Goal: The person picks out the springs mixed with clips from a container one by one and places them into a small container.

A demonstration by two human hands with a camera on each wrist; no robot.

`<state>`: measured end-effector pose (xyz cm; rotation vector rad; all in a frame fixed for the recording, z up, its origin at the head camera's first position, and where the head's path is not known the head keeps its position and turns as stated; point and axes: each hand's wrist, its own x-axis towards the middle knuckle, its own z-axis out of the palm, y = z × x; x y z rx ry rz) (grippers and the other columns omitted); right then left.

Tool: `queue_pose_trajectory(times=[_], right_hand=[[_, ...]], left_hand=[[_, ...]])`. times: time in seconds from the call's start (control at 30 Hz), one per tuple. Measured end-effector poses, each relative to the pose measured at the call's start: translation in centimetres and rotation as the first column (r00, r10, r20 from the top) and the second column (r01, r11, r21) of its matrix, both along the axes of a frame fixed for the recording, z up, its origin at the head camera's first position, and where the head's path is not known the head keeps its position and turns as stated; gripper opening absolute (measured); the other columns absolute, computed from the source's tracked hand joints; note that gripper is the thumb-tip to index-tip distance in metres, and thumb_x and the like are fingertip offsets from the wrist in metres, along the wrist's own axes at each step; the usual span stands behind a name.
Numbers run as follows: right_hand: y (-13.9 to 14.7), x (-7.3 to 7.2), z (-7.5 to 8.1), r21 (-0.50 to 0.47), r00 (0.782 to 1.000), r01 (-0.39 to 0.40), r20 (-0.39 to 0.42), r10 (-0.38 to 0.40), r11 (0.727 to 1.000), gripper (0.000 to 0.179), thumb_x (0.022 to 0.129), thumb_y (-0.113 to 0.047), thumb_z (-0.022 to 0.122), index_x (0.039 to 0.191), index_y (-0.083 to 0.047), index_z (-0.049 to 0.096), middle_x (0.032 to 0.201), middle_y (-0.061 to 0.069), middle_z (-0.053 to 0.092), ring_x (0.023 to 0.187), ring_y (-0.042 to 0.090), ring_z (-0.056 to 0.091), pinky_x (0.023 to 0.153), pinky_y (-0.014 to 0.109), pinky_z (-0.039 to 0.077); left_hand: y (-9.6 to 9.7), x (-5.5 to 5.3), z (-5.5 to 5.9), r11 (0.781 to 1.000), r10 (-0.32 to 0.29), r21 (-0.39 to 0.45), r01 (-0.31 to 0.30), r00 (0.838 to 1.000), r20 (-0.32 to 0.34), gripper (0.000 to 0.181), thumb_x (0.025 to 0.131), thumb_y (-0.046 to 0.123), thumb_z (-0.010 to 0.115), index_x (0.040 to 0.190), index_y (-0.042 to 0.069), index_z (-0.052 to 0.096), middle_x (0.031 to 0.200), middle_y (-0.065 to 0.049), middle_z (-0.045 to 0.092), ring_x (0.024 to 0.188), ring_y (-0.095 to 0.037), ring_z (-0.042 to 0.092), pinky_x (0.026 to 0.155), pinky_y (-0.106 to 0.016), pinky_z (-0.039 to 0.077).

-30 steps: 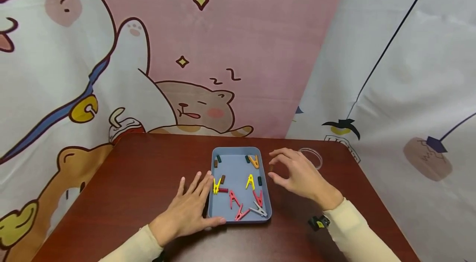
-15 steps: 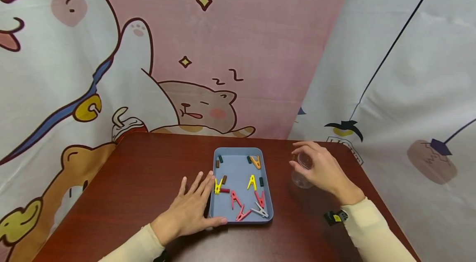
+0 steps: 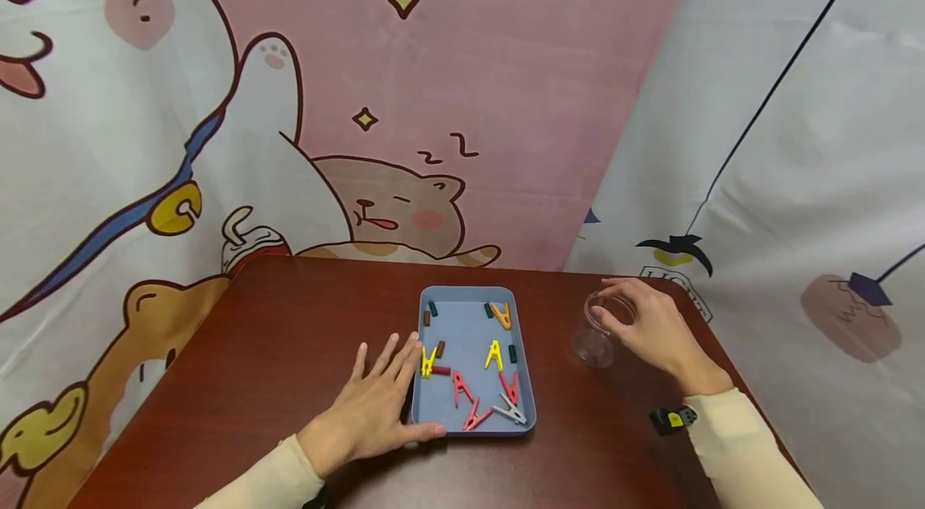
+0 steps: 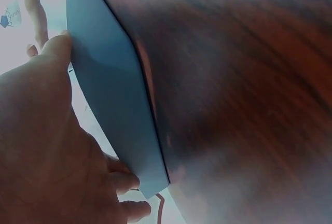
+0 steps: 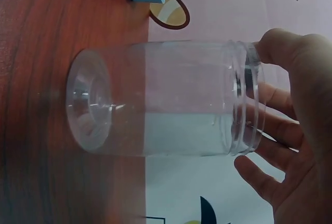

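Plain cream sleeves [image 3: 751, 449], worn long, end in simple cuffs [image 3: 702, 406]; a small black device [image 3: 661, 421] with a yellow patch [image 3: 675, 419] shows beside the right one, a dark piece [image 3: 316, 498] beside the left.

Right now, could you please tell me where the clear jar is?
In the head view, the clear jar stands on the table, right of the blue tray, with the right hand at its rim.

The reddish-brown table [image 3: 311, 332] bears a blue tray [image 3: 466, 332] and a clear jar [image 3: 592, 350]
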<state>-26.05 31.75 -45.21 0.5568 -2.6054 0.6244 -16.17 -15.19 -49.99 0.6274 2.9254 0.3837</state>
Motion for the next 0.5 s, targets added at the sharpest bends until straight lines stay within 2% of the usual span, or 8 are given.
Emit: queue_pose_trajectory(times=[0.37, 0.5], right_hand=[[0.38, -0.09, -0.63, -0.004, 0.999, 0.014, 0.037, -0.014, 1.000, 0.023, 0.103, -0.023, 0.091, 0.121, -0.010, 0.085, 0.145, 0.019, 0.081, 0.134, 0.047, 0.076, 0.109, 0.073, 0.061], [0.36, -0.11, -0.56, 0.005, 0.998, 0.017, 0.056, -0.017, 1.000, 0.030, 0.104, -0.025, 0.091, 0.129, -0.009, 0.084, 0.145, 0.019, 0.080, 0.135, 0.046, 0.075, 0.111, 0.073, 0.060]], left_hand=[[0.02, -0.13, -0.14, 1.000, 0.007, -0.009, -0.007, 1.000, 0.002, 0.135, 0.094, 0.101, 0.060, 0.188, 0.013, 0.022, 0.198, -0.008, 0.018, 0.185, -0.042, 0.017, 0.141, -0.084, 0.012], [0.01, -0.13, -0.13, 1.000, 0.007, -0.010, -0.006, 1.000, 0.004, 0.135, 0.094, 0.101, 0.060, 0.188, 0.012, 0.023, 0.198, -0.008, 0.018, 0.185, -0.043, 0.016, 0.141, -0.084, 0.012]])
